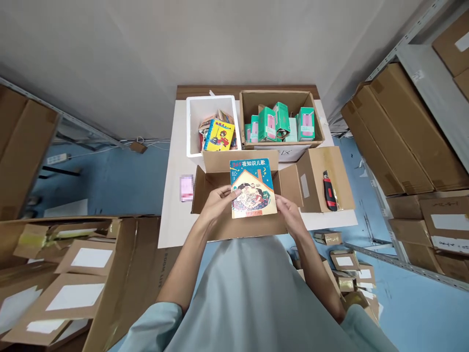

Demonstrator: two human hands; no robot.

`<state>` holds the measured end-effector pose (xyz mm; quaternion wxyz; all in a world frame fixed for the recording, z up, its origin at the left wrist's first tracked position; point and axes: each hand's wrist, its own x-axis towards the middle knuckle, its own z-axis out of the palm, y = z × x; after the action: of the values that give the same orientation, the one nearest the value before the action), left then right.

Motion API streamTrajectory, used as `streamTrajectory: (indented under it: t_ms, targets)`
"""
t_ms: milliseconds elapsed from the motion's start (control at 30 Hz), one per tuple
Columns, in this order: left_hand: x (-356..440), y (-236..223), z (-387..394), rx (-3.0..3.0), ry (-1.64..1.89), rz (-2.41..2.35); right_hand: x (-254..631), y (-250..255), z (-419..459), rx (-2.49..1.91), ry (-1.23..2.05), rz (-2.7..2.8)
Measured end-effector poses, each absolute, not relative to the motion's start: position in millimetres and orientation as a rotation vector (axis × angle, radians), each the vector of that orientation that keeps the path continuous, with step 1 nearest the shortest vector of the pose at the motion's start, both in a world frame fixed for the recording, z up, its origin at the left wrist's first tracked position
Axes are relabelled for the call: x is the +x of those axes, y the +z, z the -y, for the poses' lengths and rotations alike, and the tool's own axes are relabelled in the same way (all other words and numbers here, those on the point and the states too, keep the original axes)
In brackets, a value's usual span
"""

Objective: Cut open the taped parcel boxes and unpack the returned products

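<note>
A children's picture book (253, 188) with a blue cover and a drawn house is held up between my two hands. At its left edge, my left hand (221, 203) is closed with the thumb over the cover. My right hand (288, 211) grips the lower right edge, its fingers partly behind the book. Directly below the book stands an open cardboard box (216, 178) with its flaps spread; the book hides much of its inside. Behind it, a white foam box (192, 127) holds several more books, a yellow and blue one (220, 135) on top.
A cardboard box (311, 142) at the back right of the table holds several green cartons (267, 123). A red and black box cutter (329, 190) lies on a closed box at the right. Shelves with boxes (395, 132) stand right; a large carton (132, 274) fills the lower left.
</note>
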<state>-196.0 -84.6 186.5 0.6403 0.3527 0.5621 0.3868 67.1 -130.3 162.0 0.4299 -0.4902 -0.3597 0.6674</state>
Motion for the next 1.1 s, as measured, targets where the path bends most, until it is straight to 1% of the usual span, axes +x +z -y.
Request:
streamTrajectory:
  t_ms: [100,400,533,600,667,733,767,833,933,1100]
  targets:
    - [-194.1,189.7,90.5,0.773,0.924,-1.267,68.0,160.9,128.4,-1.248,1.604,0.987]
    - [-198.8,191.1,92.4,0.779,1.029,-1.246,64.0,166.2,122.4,-1.237,1.609,1.029]
    - [-200.3,188.5,92.0,0.714,1.059,-1.246,59.7,159.5,118.0,-1.281,1.579,1.085]
    - [-198.4,187.6,92.4,0.699,1.08,-1.266,55.4,155.0,117.1,-1.406,1.435,1.173]
    - [-193.5,186.3,92.8,0.715,1.118,-1.316,48.3,153.5,117.7,-1.558,1.153,1.323]
    - [-186.2,184.0,92.6,0.742,1.157,-1.382,37.6,155.4,119.5,-1.612,0.914,1.507]
    - [-182.2,182.5,92.2,0.754,1.17,-1.41,31.0,157.1,120.6,-1.599,0.864,1.606]
    - [-174.4,179.1,90.9,0.769,1.177,-1.441,15.9,160.1,123.1,-1.567,0.865,1.781]
    - [-164.7,175.6,89.7,0.775,1.187,-1.452,-7.3,160.8,127.1,-1.65,0.839,1.95]
    - [-149.7,179.9,95.2,0.872,1.26,-1.482,-29.0,160.2,130.1,-1.76,0.704,1.932]
